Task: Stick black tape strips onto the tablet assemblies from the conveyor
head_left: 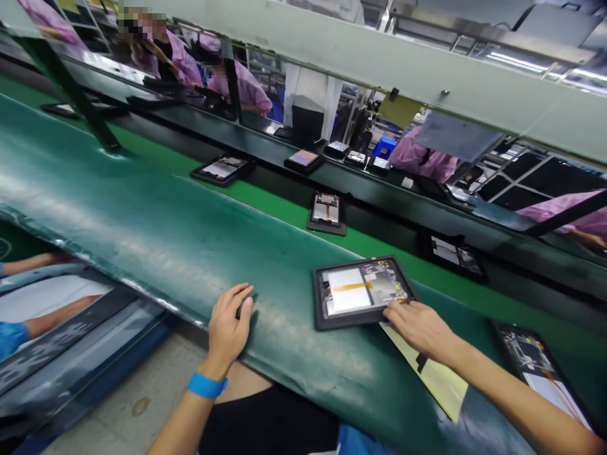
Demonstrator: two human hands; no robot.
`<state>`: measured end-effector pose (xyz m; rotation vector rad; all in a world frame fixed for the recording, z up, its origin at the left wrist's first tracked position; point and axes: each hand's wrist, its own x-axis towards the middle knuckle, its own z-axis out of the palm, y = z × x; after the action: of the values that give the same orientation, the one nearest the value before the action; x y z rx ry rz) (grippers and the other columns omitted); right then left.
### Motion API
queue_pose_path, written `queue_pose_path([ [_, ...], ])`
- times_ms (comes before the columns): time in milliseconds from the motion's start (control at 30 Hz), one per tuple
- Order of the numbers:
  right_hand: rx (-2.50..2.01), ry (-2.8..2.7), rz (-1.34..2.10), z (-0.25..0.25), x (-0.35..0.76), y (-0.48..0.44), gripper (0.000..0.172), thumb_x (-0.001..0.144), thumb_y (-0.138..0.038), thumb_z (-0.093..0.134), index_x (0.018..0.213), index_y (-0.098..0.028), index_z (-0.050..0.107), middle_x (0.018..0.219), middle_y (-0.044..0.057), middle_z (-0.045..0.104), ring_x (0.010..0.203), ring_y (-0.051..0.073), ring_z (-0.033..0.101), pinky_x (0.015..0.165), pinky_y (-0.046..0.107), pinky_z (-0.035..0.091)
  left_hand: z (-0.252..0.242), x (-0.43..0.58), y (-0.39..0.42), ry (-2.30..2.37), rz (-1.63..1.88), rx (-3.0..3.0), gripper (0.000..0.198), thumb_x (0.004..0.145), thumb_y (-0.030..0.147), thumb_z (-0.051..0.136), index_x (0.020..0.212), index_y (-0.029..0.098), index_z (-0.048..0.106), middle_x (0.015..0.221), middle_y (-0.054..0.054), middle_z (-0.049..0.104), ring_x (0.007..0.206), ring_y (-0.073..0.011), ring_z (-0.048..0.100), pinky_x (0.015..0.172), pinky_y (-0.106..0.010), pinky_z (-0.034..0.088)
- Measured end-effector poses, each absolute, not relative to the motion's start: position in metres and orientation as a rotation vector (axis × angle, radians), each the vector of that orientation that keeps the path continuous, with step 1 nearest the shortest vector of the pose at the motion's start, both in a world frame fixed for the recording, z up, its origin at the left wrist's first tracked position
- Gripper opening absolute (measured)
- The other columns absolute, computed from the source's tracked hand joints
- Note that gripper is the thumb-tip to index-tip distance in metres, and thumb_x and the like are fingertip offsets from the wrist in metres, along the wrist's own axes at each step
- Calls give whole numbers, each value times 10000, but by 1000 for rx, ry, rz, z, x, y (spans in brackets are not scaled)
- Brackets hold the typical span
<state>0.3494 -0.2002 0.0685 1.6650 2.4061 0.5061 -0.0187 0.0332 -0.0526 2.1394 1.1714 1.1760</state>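
Note:
My right hand (420,327) grips the near right edge of an opened tablet (379,287) in a black tray. The tablet's white battery, orange ribbon cable and circuit board face up. It sits at the far edge of the green mat, beside the green conveyor belt; whether it is lifted off I cannot tell. Beneath my right forearm lies a yellow sheet (439,382) with a dark mark. My left hand (231,322), with a blue band at the wrist, is over the mat's near edge. Its fingers are apart and hold nothing.
More opened tablets in black trays lie along the green belt (272,199), one of them a tablet (327,212) just beyond mine. Another tablet (535,363) is at the right. A green post (71,95) stands at left. Several people in pink work across the line; another person's arms (61,316) show at left.

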Motion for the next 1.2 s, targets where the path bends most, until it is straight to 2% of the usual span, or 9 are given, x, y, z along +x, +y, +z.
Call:
queue_pose_path([
  [100,1858,2212,533,68,401,-199,182,1013,-142,443,991,-183,619,886,63,667,635,169,589,638,309,380,-54,-19,34,1187,1183,2167,416,1015,472,417,1154,216,714,1236,-103,689,1170,-273,628,1073,-466,471],
  [200,2253,1787,368,74,438,-184,176,1023,-221,496,1074,-166,656,1045,121,688,767,212,652,699,315,411,-56,-19,37,1168,1185,2200,406,1020,462,413,1163,216,702,1231,-99,691,1153,-266,634,1052,-446,478],
  [333,2570,1379,322,79,454,-153,330,1043,-244,470,1334,-135,581,1307,193,590,855,238,689,701,314,437,-63,-22,41,1151,1191,2254,410,1018,469,408,1161,207,689,1228,-112,686,1143,-286,632,1031,-464,474],
  [400,2648,1306,302,74,450,-137,384,1023,-244,519,1394,-147,548,1362,197,550,879,236,699,692,301,448,-67,-23,43,1150,1189,2281,413,1014,478,403,1158,213,685,1223,-111,687,1129,-287,636,1011,-460,479],
  [600,2753,1488,25,47,408,-85,287,1038,-396,535,1238,-256,686,1277,75,638,1073,210,673,858,267,463,-70,-24,46,1156,1157,2383,402,999,483,402,1130,238,692,1182,-101,709,1093,-285,658,900,-426,498],
  [867,3039,1386,-264,44,387,-17,357,963,-413,657,1255,-209,678,1307,110,671,1185,265,639,930,304,458,-68,-26,45,1131,1174,2410,380,1000,453,434,1104,213,709,1166,-106,720,1078,-284,666,910,-431,500],
  [1033,3223,1102,-478,52,388,21,457,982,-524,614,1224,-143,676,1239,168,690,1150,288,658,912,359,508,-66,-25,45,1142,1162,2411,363,982,470,459,1084,232,713,1150,-98,727,1068,-286,669,906,-430,507],
  [1200,3337,873,-671,53,385,48,380,992,-426,645,1275,-173,625,1290,101,638,1106,245,651,946,467,554,-66,-25,45,1155,1155,2381,365,977,492,448,1075,235,689,1134,-110,716,1046,-302,664,947,-476,501],
])
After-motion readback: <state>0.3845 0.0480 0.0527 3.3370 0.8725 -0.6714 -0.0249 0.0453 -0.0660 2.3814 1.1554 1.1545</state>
